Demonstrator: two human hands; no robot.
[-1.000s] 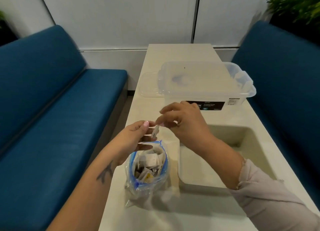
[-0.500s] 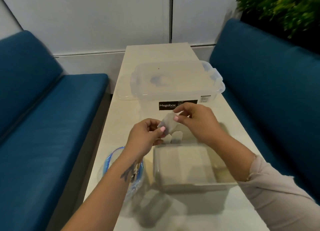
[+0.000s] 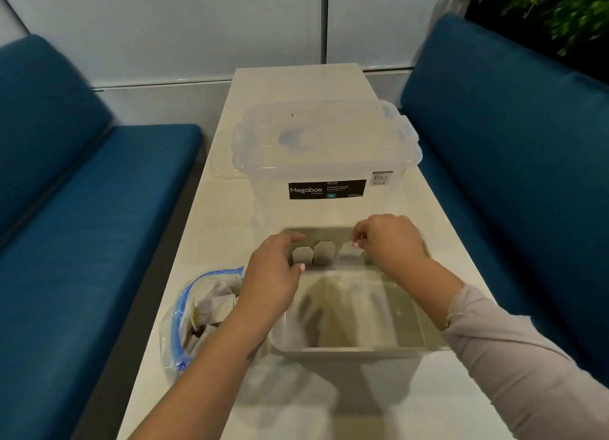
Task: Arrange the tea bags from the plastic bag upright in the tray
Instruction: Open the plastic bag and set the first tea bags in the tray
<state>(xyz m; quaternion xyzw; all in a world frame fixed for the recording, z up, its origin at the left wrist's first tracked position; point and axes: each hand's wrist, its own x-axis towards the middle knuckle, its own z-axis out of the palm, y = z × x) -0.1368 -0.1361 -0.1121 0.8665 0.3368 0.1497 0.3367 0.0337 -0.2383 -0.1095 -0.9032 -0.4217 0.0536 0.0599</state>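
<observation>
At lower left of the frame the plastic bag (image 3: pixel 201 321) lies on the surface (image 3: pixel 329 406), mouth open, with many tea bags (image 3: pixel 217 307) inside, so most of the job looks undone. Just right of it the left hand (image 3: pixel 273 274) reaches over the tray (image 3: pixel 349 349), fingers curled around the leftmost standing tea bag (image 3: pixel 302 255) at the tray's far wall; whether it pinches or only steadies it I cannot tell. A second bag (image 3: pixel 324 251) stands upright beside that one. Further right, the right hand (image 3: pixel 389 242) pinches a third bag (image 3: pixel 351 250), tilted and blurred, seemingly being set into the row.

The tray's near part looks unfilled, leaving ample room for more rows. Beyond it the lidded Megabox container (image 3: pixel 326 162) stands close to the tray's far edge, limiting forward reach; the surface's side edges run close beside tray and bag.
</observation>
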